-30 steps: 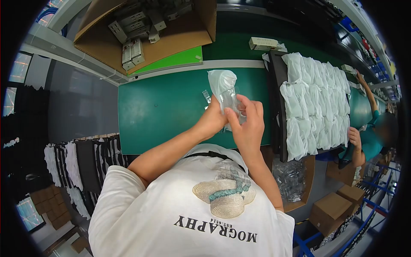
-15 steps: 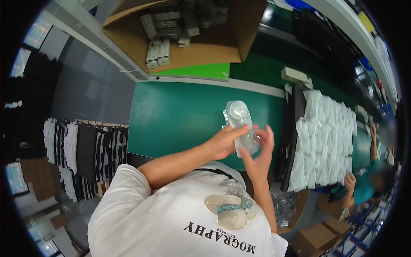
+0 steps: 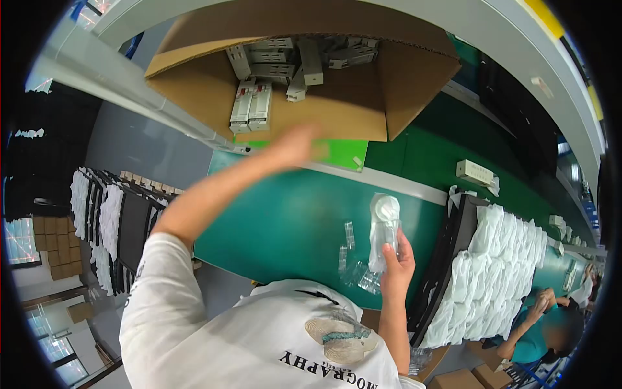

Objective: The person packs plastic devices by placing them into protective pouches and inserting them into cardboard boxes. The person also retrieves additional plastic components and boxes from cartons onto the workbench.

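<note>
My right hand is closed around the lower part of a clear plastic blister tray. A round, whitish section forms the tray's far end, and the thumb lies over its near part. My left hand is stretched forward over the bright green panel, just before the opening of a big cardboard box; motion smears its fingers. Inside that box are several small white cartons, two of them side by side near the front left. Small clear plastic pieces lie on the green table beside the tray.
Right of the green table stands a stack of dark trays with white wrapped bundles. A white block sits beyond it. Racks of white and black items stand at left. Another person works at far right.
My left hand has let go of the blister tray and swung forward and left to the cardboard box. My right hand now holds the tray alone. Clear pieces show on the table. The view has shifted.
</note>
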A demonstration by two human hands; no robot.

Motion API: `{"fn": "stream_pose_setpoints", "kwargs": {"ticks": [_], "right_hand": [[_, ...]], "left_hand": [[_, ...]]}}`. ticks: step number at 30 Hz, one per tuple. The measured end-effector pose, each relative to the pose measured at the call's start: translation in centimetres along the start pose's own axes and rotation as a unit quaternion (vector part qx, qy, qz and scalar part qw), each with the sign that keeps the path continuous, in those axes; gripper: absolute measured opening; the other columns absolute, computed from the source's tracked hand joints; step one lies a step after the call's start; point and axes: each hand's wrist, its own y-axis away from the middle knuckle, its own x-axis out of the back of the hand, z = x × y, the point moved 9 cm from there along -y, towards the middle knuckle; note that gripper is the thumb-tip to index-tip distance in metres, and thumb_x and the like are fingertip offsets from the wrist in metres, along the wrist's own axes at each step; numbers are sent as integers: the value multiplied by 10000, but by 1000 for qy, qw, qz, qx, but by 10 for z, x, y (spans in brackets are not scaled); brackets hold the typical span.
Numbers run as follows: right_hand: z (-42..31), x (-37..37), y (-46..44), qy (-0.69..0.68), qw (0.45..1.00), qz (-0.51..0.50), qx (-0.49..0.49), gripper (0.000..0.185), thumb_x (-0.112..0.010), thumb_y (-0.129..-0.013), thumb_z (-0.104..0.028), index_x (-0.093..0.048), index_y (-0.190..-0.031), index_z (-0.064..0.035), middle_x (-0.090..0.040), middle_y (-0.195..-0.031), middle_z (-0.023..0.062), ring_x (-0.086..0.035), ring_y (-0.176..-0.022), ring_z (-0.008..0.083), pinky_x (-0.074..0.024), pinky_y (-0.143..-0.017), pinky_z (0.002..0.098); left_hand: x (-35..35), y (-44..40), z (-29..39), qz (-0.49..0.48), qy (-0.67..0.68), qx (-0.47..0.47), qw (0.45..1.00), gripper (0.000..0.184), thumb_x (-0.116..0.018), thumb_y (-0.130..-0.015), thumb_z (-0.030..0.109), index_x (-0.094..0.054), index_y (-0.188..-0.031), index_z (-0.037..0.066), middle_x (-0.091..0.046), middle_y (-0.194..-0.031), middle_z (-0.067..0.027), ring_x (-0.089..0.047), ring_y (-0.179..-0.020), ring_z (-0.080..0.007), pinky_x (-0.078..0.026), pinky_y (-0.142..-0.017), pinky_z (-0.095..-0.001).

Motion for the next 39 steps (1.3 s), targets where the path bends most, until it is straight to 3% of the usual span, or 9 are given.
{"fn": "stream_pose_setpoints", "kwargs": {"ticks": [2,4,13,15,19,23,27,30,39], "right_hand": [[-1,13,-9,-9,1000,29,-6,456,-619,-855,0,-479,-1284,69,-579,-1216,117,-570,-1068,168,-432,-952,306],[2,20,-15,-12,999,43,-10,446,-623,-851,2,-491,-1272,71,-585,-1205,117,-572,-1063,164,-436,-947,304],[8,42,-5,10,996,87,-29,453,-633,-843,2,-491,-1268,72,-592,-1186,117,-583,-1035,163,-444,-933,300],[6,46,-5,-2,997,75,-26,459,-640,-844,-10,-490,-1270,70,-590,-1191,118,-579,-1047,168,-440,-940,304],[-8,52,1,12,998,62,5,459,-638,-854,-39,-486,-1273,70,-585,-1202,116,-570,-1071,180,-430,-956,315],[-37,60,7,-15,996,50,73,478,-634,-868,-77,-464,-1290,68,-549,-1251,121,-555,-1101,191,-424,-968,323],[-93,47,17,5,988,39,148,489,-617,-886,-113,-438,-1317,36,-521,-1266,120,-533,-1127,196,-415,-979,328],[-119,34,42,39,978,8,205,478,-599,-896,-124,-430,-1321,17,-524,-1249,115,-524,-1135,202,-408,-985,329],[-118,31,87,127,962,-47,238,496,-603,-888,-144,-415,-1310,37,-535,-1227,128,-550,-1093,206,-478,-901,347]], "left_hand": [[72,-67,-65,135,-119,154,971,426,-578,-855,324,-565,-1127,-4,-603,-1120,-208,-580,-1043,-354,-495,-792,-441],[109,-119,-84,330,-175,134,918,508,-625,-819,454,-617,-1043,-2,-620,-959,-263,-621,-963,-364,-511,-816,-440],[53,-171,-146,170,-130,158,964,723,-671,-687,600,-617,-1103,11,-602,-1109,-260,-605,-1011,-374,-501,-866,-406],[29,-113,-107,19,33,217,975,786,-707,-727,498,-479,-1313,27,-538,-1272,-223,-579,-1089,-339,-475,-913,-387],[-7,-8,-11,55,409,71,908,696,-703,-820,210,-360,-1392,13,-575,-1214,-182,-565,-1119,-252,-445,-939,-330],[-39,74,53,11,495,53,867,626,-713,-820,199,-403,-1330,10,-558,-1216,-198,-556,-1132,-252,-434,-948,-324],[-61,130,115,-58,281,82,954,562,-725,-789,159,-433,-1250,25,-543,-1228,-200,-551,-1136,-291,-439,-963,-360],[-45,160,190,95,-81,-219,968,581,-750,-725,149,-435,-1202,46,-546,-1223,-185,-567,-1080,-353,-471,-922,-403],[-65,180,200,42,13,-125,991,627,-754,-696,235,-436,-1206,56,-577,-1125,-161,-608,-949,-346,-510,-780,-425]]}}
